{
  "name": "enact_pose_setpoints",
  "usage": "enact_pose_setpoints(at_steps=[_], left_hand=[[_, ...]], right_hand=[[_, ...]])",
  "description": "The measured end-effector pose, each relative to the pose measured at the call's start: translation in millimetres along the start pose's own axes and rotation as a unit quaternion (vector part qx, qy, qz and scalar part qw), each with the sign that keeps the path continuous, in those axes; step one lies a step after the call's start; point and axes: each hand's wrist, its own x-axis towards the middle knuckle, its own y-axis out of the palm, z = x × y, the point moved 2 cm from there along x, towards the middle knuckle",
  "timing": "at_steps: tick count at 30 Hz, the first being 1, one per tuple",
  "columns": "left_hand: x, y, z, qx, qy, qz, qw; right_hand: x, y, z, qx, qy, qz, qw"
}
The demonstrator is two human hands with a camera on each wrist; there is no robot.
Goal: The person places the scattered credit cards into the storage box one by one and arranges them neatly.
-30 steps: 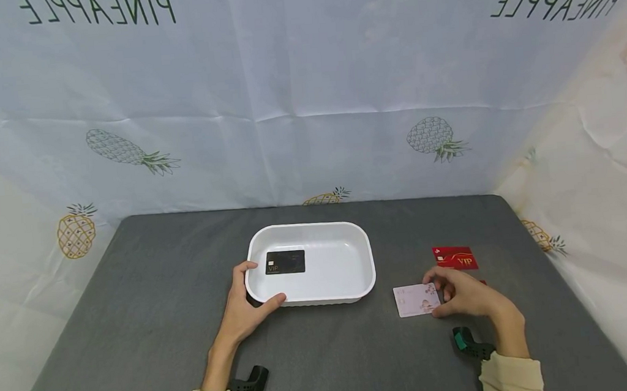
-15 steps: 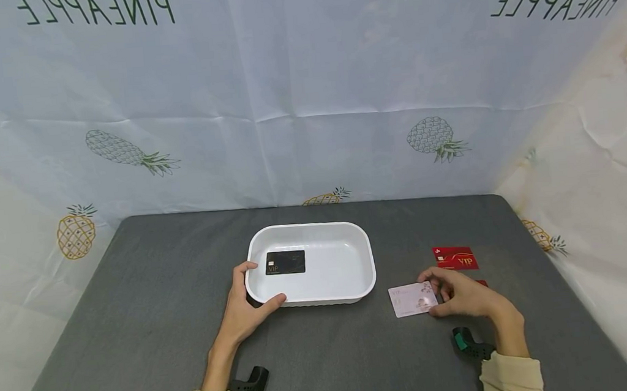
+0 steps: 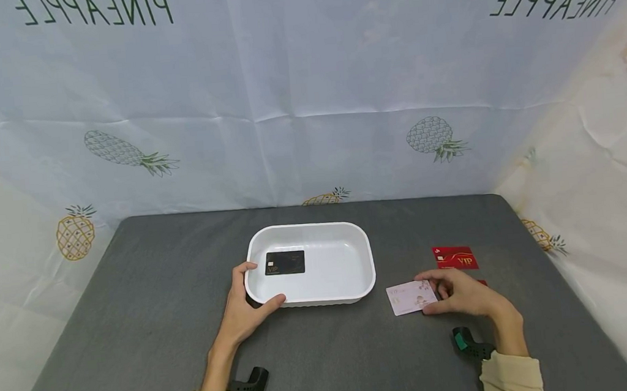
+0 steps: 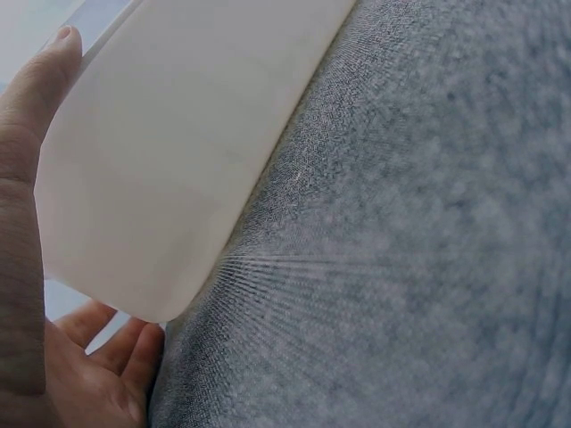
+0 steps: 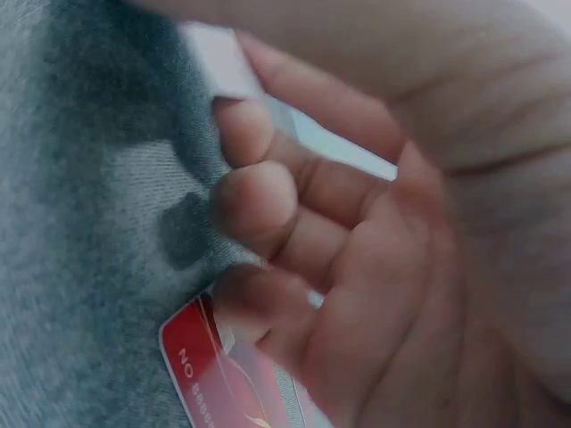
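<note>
A white plastic tray (image 3: 337,270) sits on the grey table, with a black VIP card (image 3: 284,263) lying in its left part. My left hand (image 3: 245,308) holds the tray's near left corner, thumb on the front rim and fingers at the left end. In the left wrist view the thumb (image 4: 53,76) lies along the tray's wall (image 4: 169,169). To the right of the tray, my right hand (image 3: 467,294) pinches a pale pink card (image 3: 410,297) by its right end between thumb and index finger. Its other fingers are curled in the right wrist view.
A red VIP card (image 3: 455,257) lies just beyond my right hand. Another red edge (image 3: 482,282) shows behind that hand, mostly hidden. A patterned pineapple cloth (image 3: 306,98) hangs behind the table (image 3: 327,366).
My right hand has shifted slightly left with the pink card, which has turned a little. The left hand and the tray have stayed in place.
</note>
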Motion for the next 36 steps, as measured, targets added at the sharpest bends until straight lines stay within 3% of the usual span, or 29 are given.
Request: enact_pose_setpoints(at_steps=[14, 21, 36], left_hand=[[-0.3, 0.0, -1.8, 0.000, 0.002, 0.004, 1.0000], [-0.9, 0.0, -0.9, -0.007, 0.001, 0.002, 1.0000], [0.3, -0.1, -1.2, -0.009, 0.003, 0.003, 1.0000]], right_hand=[[-0.1, -2.8, -0.6, -0.010, -0.026, -0.093, 0.995], [-1.4, -4.5, 0.4, -0.019, -0.041, -0.120, 0.992], [-3.3, -5.4, 8.8, -0.046, -0.091, -0.190, 0.977]])
